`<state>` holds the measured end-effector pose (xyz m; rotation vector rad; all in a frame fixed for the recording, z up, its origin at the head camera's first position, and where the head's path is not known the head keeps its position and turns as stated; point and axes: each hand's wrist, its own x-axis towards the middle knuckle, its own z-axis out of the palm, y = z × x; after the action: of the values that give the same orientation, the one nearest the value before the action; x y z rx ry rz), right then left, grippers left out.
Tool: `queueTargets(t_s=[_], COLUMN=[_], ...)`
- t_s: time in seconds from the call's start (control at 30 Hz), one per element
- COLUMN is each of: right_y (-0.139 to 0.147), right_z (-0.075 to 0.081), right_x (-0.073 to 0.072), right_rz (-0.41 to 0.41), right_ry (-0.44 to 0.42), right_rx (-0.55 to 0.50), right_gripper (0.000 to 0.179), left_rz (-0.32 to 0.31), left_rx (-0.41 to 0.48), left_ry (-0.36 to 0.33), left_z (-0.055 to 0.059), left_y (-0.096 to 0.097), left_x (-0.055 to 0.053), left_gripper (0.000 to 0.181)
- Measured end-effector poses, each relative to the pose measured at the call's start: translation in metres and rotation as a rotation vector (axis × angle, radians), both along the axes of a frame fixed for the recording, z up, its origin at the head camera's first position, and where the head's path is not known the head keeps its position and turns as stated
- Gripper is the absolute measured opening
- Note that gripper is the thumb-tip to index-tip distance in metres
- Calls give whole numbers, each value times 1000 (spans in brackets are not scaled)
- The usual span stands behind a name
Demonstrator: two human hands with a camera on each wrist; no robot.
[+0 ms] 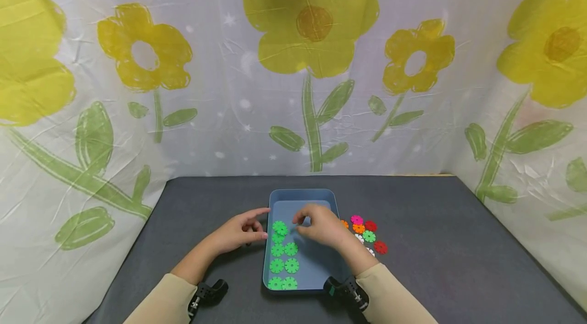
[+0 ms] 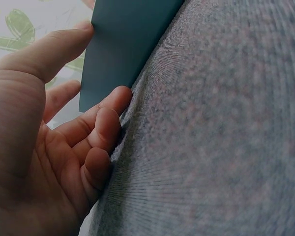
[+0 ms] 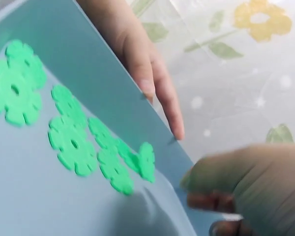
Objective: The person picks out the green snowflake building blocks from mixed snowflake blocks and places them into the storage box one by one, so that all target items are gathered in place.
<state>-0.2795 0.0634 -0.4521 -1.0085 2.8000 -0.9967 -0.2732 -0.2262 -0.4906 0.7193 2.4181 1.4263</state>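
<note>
Bright green notched flower-shaped discs [image 1: 291, 265] lie in two columns along the left side of a blue-grey rectangular tray [image 1: 321, 278]. At the upper end of them, one green disc [image 3: 146, 162] stands tilted against its neighbours in the right wrist view. My left hand [image 1: 245, 227] rests beside the tray's left wall, with its thumb and a straight finger touching the rim. Over the tray hovers my right hand [image 1: 321, 224], fingers loosely bent and thumb apart from them. No disc shows between its fingers, though its lower fingers are partly hidden.
Right of the tray lies a loose group of similar discs: pink [image 1: 356, 219], orange [image 1: 358, 228], red [image 1: 380, 247], green [image 1: 369, 236] and white ones, some partly hidden by the right arm. A dark grey tabletop [image 1: 431, 242] meets a flower-printed curtain [image 1: 229, 110] at the back.
</note>
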Motion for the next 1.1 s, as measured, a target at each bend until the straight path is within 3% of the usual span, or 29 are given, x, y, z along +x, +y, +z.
queueTargets(t_s=[0.13,0.3,0.5,0.63,0.83,1.1], right_y=[0,0,-1,-1,0,3], right_z=[-6,-11,-15,-15,-13,-7], right_x=[-1,0,3,4,5,8], right_rz=[59,191,183,149,99,84], right_ry=[12,14,-32,37,190,204], right_rx=[89,246,369,347,231,201], right_gripper=[17,40,50,43,22,13], left_rz=[-3,-10,-18,-16,-3,0], left_rx=[-3,1,3,6,4,20], left_ry=[8,0,2,3,16,18], left_z=[1,0,-1,-3,-4,-1], left_y=[0,0,-1,-2,-2,1], left_x=[1,1,-1,-1,-1,2], left_gripper=[71,72,73,73,73,72])
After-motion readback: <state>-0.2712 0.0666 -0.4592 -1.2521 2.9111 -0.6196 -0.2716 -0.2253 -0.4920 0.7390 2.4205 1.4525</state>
